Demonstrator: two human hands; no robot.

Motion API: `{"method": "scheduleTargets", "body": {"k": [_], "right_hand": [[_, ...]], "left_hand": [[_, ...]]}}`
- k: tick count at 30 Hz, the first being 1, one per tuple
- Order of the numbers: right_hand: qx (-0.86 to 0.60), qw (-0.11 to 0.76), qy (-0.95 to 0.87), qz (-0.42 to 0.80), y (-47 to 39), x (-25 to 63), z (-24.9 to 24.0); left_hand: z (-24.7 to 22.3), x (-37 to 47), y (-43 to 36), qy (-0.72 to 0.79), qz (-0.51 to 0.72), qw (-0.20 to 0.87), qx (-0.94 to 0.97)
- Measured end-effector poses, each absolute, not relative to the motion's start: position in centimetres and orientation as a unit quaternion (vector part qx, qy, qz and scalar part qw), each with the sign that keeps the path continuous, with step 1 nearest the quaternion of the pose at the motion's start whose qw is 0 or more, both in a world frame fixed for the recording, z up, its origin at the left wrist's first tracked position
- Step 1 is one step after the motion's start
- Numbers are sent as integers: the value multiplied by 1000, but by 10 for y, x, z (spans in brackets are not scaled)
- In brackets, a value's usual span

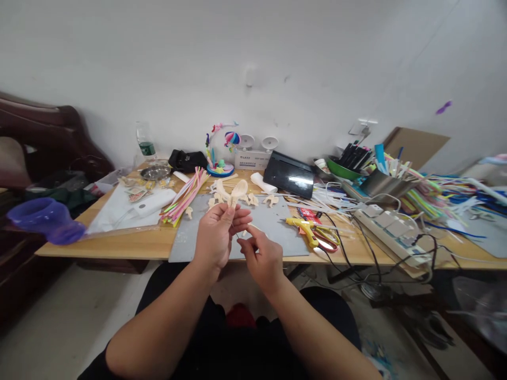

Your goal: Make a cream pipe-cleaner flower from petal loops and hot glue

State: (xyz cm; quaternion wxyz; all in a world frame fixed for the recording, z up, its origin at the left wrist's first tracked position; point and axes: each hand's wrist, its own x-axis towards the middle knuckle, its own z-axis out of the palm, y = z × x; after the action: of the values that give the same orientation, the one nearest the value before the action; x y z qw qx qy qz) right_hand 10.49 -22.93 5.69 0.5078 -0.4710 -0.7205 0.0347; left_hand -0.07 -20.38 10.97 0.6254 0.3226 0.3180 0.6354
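Observation:
A cream-coloured piece with a rounded, spoon-like top (pixel 240 189) stands up from the fingers of my left hand (pixel 217 230), which pinch its lower end. Just to the right and slightly lower is my right hand (pixel 262 257), its fingers pressed together on something thin that is too small to name. The two hands nearly meet above the front part of a grey mat (pixel 186 244). Several small cream pieces (pixel 271 200) lie along the mat's back edge. To the right, a yellow glue gun (pixel 303 228) rests partly on the mat.
Pink and yellow fuzzy stems (pixel 186 198) lie left of the mat. Behind are a blue-based ornament (pixel 220 169), a white box (pixel 251 160) and a black tablet-like object (pixel 290 175). A power strip (pixel 390 237) with trailing cables is on the right. A bottle (pixel 146 142) stands back left.

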Motion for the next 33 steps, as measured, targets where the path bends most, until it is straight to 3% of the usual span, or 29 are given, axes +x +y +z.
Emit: {"method": "scheduleTargets", "body": {"k": [7,22,33], "right_hand": [[-425,477,-767,-61,-233,113,56],[-356,541,-748,147,-250,126,59],[-324,540,-761,153,-246,135,52]], "left_hand": [[106,-3,-207,299,643,620,337],[104,-9,-215,225,578,715,323],[100,-4,-222,198,527,767,307]]}}
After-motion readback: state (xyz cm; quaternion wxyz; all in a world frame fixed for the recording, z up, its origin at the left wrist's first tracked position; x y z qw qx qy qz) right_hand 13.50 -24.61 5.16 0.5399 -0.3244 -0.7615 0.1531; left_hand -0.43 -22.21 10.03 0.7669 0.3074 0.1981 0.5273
